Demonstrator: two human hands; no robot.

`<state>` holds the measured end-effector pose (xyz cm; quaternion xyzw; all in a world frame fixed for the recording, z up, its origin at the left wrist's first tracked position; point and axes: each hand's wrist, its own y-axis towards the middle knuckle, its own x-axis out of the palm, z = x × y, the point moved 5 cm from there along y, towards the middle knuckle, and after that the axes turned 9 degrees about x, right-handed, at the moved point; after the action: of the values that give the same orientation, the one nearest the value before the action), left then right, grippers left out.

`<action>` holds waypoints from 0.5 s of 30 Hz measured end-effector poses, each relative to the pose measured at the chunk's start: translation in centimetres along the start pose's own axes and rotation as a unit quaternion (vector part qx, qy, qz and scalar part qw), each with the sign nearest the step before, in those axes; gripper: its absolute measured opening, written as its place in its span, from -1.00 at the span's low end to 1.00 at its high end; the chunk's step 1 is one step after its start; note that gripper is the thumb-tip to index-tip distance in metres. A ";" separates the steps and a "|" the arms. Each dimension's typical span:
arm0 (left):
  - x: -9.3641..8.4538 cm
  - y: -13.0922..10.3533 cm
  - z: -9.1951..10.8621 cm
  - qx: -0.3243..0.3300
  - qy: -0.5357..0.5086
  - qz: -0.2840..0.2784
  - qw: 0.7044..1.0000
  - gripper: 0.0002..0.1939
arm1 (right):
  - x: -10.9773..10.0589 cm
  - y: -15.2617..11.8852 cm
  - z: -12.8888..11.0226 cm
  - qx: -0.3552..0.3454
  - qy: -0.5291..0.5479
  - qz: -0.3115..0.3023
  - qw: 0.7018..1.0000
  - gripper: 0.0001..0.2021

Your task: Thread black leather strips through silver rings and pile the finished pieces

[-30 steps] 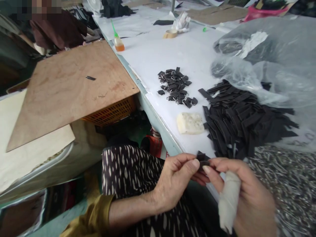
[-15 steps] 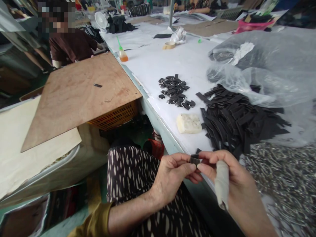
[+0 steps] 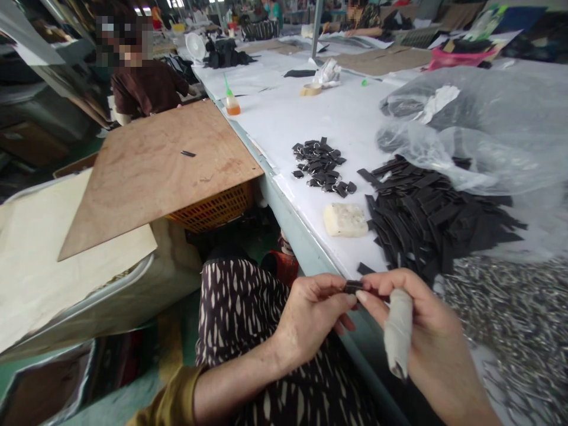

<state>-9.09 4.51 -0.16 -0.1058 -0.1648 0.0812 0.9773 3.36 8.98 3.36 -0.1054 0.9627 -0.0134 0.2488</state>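
A small dark strip (image 3: 354, 286) is pinched between my two hands, over the near edge of the white table (image 3: 275, 118). My left hand (image 3: 310, 313) grips its left end with thumb and fingers. On the right end are the thumb and forefinger of my right hand (image 3: 417, 325), which has a pale wrapping (image 3: 398, 334) around one finger. Beyond my hands lie a cream block (image 3: 345, 220) and a big heap of black strips (image 3: 435, 213). Farther back is a smaller pile of black loops with metal rings (image 3: 320, 165). Many metal rings (image 3: 510, 319) spread at the right.
Clear plastic bags (image 3: 470, 136) cover the back right. A glue bottle (image 3: 232, 105) and a tape roll (image 3: 311, 89) stand farther off. At left, a wooden board (image 3: 164, 171) lies over an orange basket (image 3: 213, 210). A person (image 3: 148, 89) sits beyond it.
The view has shifted, so the table and board appear slightly farther right. The dark strip between my fingers looks narrower and more edge-on. Both hands keep their pinch.
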 end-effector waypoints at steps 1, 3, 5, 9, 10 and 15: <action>-0.3 0.0 0.3 0.024 0.051 -0.003 0.998 -0.83 | 0.0 0.1 0.1 -0.003 -0.009 -0.001 1.000 -0.80; -1.0 0.0 1.2 0.089 0.134 0.005 0.987 -0.85 | 0.1 0.2 0.1 -0.013 -0.016 -0.005 1.000 -0.79; -1.3 0.0 1.7 0.113 0.141 0.014 0.983 -0.80 | 0.2 0.2 0.2 -0.010 -0.012 -0.010 1.000 -0.79; -0.5 0.2 0.6 0.002 -0.009 -0.018 1.000 -0.69 | 0.5 0.2 0.4 0.013 -0.002 -0.009 1.000 -0.80; -0.2 0.3 0.3 -0.013 -0.049 -0.018 0.999 -0.69 | 0.6 0.2 0.5 0.019 0.000 -0.008 1.000 -0.80; 0.2 0.7 -0.3 -0.005 -0.126 0.015 0.992 -0.75 | 0.7 0.4 0.6 0.023 -0.008 0.002 1.000 -0.81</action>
<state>-8.92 5.15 -0.52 -0.1018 -0.2854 0.1074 0.9469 2.99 9.28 2.53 -0.0978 0.9603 -0.0343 0.2589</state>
